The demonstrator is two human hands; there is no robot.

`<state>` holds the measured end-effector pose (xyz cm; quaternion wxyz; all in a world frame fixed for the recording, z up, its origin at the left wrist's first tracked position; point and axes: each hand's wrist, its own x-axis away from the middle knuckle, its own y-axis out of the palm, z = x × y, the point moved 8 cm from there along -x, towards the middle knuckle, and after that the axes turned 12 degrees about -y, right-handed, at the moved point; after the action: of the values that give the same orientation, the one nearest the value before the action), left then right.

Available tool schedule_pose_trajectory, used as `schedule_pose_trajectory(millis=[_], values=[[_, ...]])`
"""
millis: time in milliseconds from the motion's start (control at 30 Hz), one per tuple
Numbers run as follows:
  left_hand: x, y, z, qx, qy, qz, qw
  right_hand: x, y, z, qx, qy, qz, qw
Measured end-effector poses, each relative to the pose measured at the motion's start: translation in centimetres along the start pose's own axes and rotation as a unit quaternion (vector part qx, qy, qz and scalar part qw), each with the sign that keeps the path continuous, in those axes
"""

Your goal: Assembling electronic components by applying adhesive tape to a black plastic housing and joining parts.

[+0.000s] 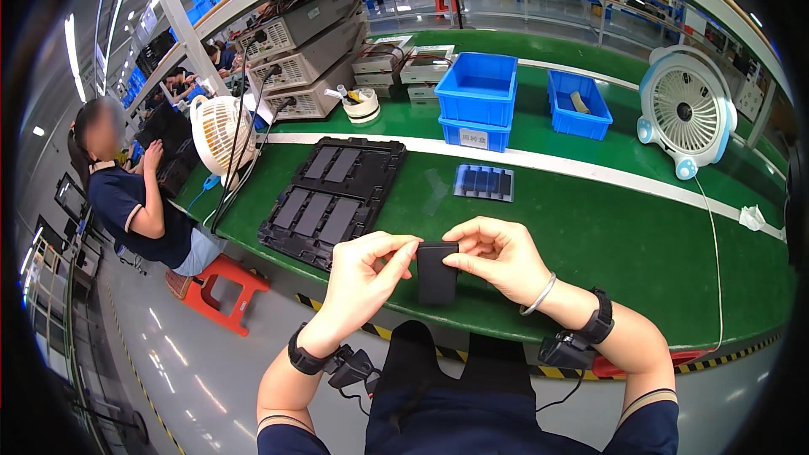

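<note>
A flat black rectangular block [437, 276] hangs upright over the table's front edge, held at its top by both hands. My left hand [368, 276] pinches its upper left corner between thumb and forefinger. At the upper right corner, my right hand [499, 257] grips it the same way, with the other fingers curled. Left of the hands lies a black moulded tray [371, 190] with several similar dark grey blocks in its slots. Beyond my right hand, a small blue sheet with dark strips [484, 183] lies flat on the green tabletop [581, 227].
Stacked blue bins [476, 97] and a shallower blue bin [580, 109] stand at the back. A white fan [687, 109] is at the right, a smaller one [221, 135] at the left. Metal-cased units [303, 59] are stacked behind. A person [126, 194] sits at far left on a red stool [223, 286].
</note>
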<state>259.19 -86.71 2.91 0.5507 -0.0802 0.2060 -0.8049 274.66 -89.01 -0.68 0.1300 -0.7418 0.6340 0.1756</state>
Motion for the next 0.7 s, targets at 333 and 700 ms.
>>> schedule_pose_trajectory(millis=[333,700], values=[[0.2,0.3,0.6,-0.062,0.043,0.024,0.997,0.3,0.0,0.1,0.030,-0.007,0.025,0.999],[0.7,2.5,-0.9,0.065,0.054,0.033,0.996,0.5,-0.8,0.9,-0.054,0.036,0.092,0.994]])
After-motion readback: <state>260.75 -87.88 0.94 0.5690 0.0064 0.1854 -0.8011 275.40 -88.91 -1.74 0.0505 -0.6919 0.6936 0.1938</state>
